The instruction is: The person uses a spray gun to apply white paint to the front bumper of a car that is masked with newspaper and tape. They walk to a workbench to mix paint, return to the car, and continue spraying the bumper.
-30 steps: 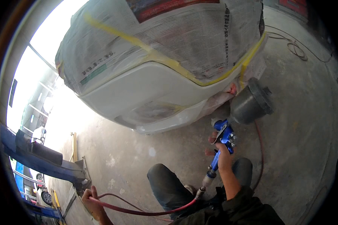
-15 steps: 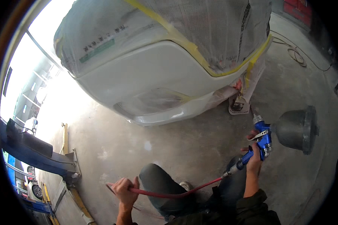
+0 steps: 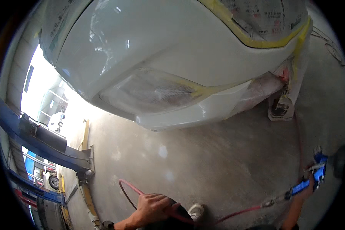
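My left hand (image 3: 154,206) is closed around a red air hose (image 3: 239,212), low in the middle of the head view. The hose loops up past the knuckles and runs across to the spray gun. At the lower right, my right hand (image 3: 305,188) grips the blue spray gun (image 3: 321,168) by its handle, nozzle up. Its grey cup (image 3: 339,161) is partly lost in the dark rim. In front of me stands a glossy white car bumper (image 3: 172,53). Clear film covers a masked recess (image 3: 153,92) in it, edged with yellow tape (image 3: 253,41).
Printed plastic sheeting (image 3: 264,17) covers the car above the bumper. A paper-covered part (image 3: 282,107) hangs at its right end. On the left stands a blue lift post (image 3: 46,134) with yellow arms (image 3: 86,134) on the concrete floor (image 3: 203,153). A cable (image 3: 333,51) lies far right.
The view has come closer to the bumper. My right hand, with the spray gun, has shifted right and lower in the picture. My left hand, still on the hose, appears lower and farther right.
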`<action>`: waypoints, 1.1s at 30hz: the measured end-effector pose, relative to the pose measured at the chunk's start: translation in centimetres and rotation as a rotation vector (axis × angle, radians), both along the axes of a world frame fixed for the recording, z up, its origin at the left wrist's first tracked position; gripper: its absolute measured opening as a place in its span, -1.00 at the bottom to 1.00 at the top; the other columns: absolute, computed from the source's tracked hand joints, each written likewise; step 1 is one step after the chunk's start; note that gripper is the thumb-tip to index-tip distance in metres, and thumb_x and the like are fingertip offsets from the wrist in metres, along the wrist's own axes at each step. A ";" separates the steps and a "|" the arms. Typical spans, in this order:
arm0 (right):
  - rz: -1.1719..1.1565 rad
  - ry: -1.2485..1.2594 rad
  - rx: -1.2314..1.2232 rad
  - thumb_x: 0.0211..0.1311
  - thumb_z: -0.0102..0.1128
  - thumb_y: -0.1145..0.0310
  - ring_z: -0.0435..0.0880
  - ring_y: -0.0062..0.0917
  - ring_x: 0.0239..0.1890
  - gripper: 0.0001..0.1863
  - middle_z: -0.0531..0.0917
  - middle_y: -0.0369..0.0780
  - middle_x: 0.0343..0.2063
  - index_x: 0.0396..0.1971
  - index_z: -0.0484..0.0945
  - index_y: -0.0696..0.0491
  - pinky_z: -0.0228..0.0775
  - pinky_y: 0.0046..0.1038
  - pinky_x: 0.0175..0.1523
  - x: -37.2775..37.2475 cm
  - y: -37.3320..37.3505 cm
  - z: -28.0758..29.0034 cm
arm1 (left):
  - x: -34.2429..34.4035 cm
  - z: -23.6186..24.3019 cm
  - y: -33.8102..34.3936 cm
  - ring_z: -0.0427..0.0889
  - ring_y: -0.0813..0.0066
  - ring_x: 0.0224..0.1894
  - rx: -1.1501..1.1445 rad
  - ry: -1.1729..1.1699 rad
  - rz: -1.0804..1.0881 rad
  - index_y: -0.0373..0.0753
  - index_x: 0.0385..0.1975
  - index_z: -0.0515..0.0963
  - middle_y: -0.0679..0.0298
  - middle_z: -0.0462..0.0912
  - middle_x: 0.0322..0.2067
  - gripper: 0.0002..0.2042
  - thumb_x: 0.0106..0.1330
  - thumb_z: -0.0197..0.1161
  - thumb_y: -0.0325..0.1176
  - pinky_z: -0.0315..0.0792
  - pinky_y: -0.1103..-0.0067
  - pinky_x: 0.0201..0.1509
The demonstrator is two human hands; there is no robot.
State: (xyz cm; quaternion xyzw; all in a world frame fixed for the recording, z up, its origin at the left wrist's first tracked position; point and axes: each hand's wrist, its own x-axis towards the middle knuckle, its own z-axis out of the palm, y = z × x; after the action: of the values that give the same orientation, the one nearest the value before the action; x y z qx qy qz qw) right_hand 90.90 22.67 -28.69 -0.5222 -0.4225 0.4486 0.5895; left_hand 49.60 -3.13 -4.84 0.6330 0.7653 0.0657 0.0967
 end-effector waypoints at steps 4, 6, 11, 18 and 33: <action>-0.023 0.234 -0.352 0.18 0.17 0.47 0.56 -0.62 -0.17 -0.61 0.62 -0.16 -0.13 0.05 0.51 0.14 0.37 -0.48 -0.19 -2.1 -6.1 -0.4 | 1.1 -0.1 2.7 0.41 0.51 -0.76 0.072 -0.035 -0.150 -0.12 -0.78 0.32 0.40 0.37 -0.79 -0.57 0.12 0.45 -0.16 0.34 0.56 -0.69; -0.050 0.227 -0.469 0.18 0.16 0.43 0.55 -0.60 -0.23 -0.66 0.62 -0.17 -0.18 -0.02 0.51 0.13 0.37 -0.48 -0.23 -4.2 -9.3 -1.1 | 1.1 -0.3 2.6 0.47 0.48 -0.68 -0.057 -0.050 -0.127 -0.14 -0.71 0.37 0.38 0.43 -0.73 -0.62 0.14 0.43 -0.16 0.41 0.54 -0.58; -0.004 0.290 -0.788 0.19 0.14 0.32 0.52 -0.55 -0.37 -0.77 0.60 -0.18 -0.30 -0.20 0.52 0.09 0.36 -0.47 -0.35 -7.0 -16.9 -7.8 | 1.2 -1.7 2.4 0.45 0.25 -0.65 -0.006 0.064 -0.127 -0.16 -0.75 0.31 0.25 0.40 -0.71 -0.63 0.03 0.42 -0.25 0.33 0.39 -0.56; 0.061 0.322 -1.010 0.20 0.12 0.18 0.49 -0.48 -0.54 -0.77 0.57 -0.21 -0.44 -0.42 0.51 0.04 0.36 -0.46 -0.48 -8.3 -22.2 -11.7 | 1.7 -1.0 2.9 0.46 0.25 -0.60 -0.052 0.144 -0.123 -0.16 -0.71 0.31 0.27 0.39 -0.67 -0.66 0.03 0.41 -0.24 0.35 0.38 -0.51; 0.014 0.303 -0.868 0.24 0.12 0.03 0.49 -0.40 -0.47 -0.63 0.57 -0.18 -0.38 -0.26 0.52 0.07 0.40 -0.34 -0.41 -6.4 -17.9 -7.8 | -3.1 -6.7 5.4 0.48 0.22 -0.01 -0.664 -0.172 -0.527 -0.25 -0.27 0.50 0.17 0.52 -0.21 -0.76 0.19 0.31 -0.26 0.31 0.33 0.12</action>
State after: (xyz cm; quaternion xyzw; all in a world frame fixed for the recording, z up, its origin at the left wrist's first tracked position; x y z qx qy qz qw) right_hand 84.47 4.74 -36.49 -0.6464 -0.1079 0.6594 0.3684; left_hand 46.46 2.24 -11.51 0.7337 0.5461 -0.1583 0.3720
